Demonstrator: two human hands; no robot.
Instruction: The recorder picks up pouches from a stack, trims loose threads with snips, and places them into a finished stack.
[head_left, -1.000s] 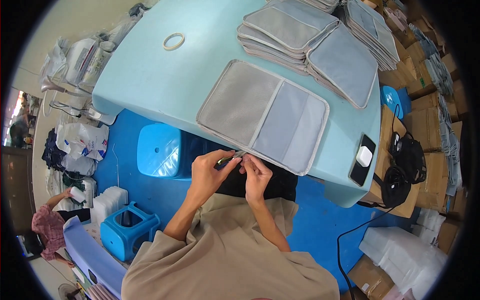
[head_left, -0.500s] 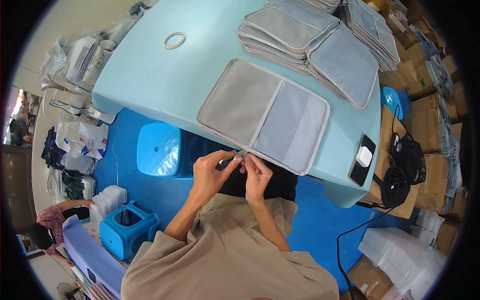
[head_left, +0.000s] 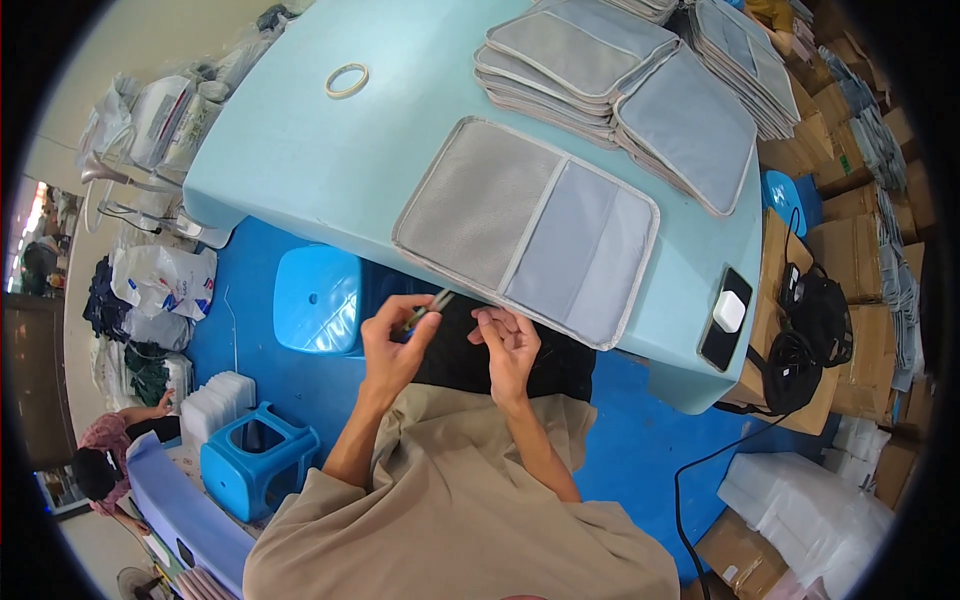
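Note:
A grey fabric panel [head_left: 478,215] with pale piped edges and a blue-grey pocket half lies flat, its near edge reaching the table's front edge. Just off that edge, my left hand [head_left: 392,340] is closed around small thread snips [head_left: 441,300], their metal tips pointing up and away from the panel. My right hand [head_left: 508,345] is at the panel's near edge, fingers curled and thumb drawn in. Whatever its fingertips pinch, if anything, is too small to make out.
Stacks of similar panels [head_left: 570,60] fill the far right of the pale blue table [head_left: 300,150]. A tape roll [head_left: 347,80] lies far left, a phone [head_left: 722,335] near right. Blue stools [head_left: 318,300] stand left. Another person [head_left: 105,470] works at lower left.
My left hand has drawn the snips left, away from the panel edge and my right hand. My right hand has shifted only slightly; the panel stays put.

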